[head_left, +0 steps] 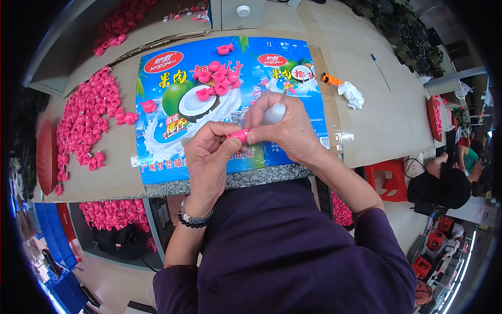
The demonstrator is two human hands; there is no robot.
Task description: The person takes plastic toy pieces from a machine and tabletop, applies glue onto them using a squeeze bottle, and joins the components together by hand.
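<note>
My left hand [209, 153] pinches a small glossy pink plastic piece [240, 136] between thumb and fingers, just above the table's near edge. From the other side the thumb and fingertips of my right hand [289, 130] meet the same piece. A small whitish squeeze bottle [274, 113] is tucked in the right hand's grip, its lower part hidden by the fingers. Beneath both hands lies a blue printed cardboard sheet [151, 123]. A little heap of similar pink pieces [220, 78] rests on it, beyond my hands, with small pink-and-white bits partly behind my right fingers.
A large pile of pink pieces [86, 120] spreads over the left of the table, beside a red tray [46, 157]. To the right are an orange tool [331, 80], a crumpled white tissue [351, 95] and a pen [381, 72]. A red stool [387, 180] stands beyond the table's edge.
</note>
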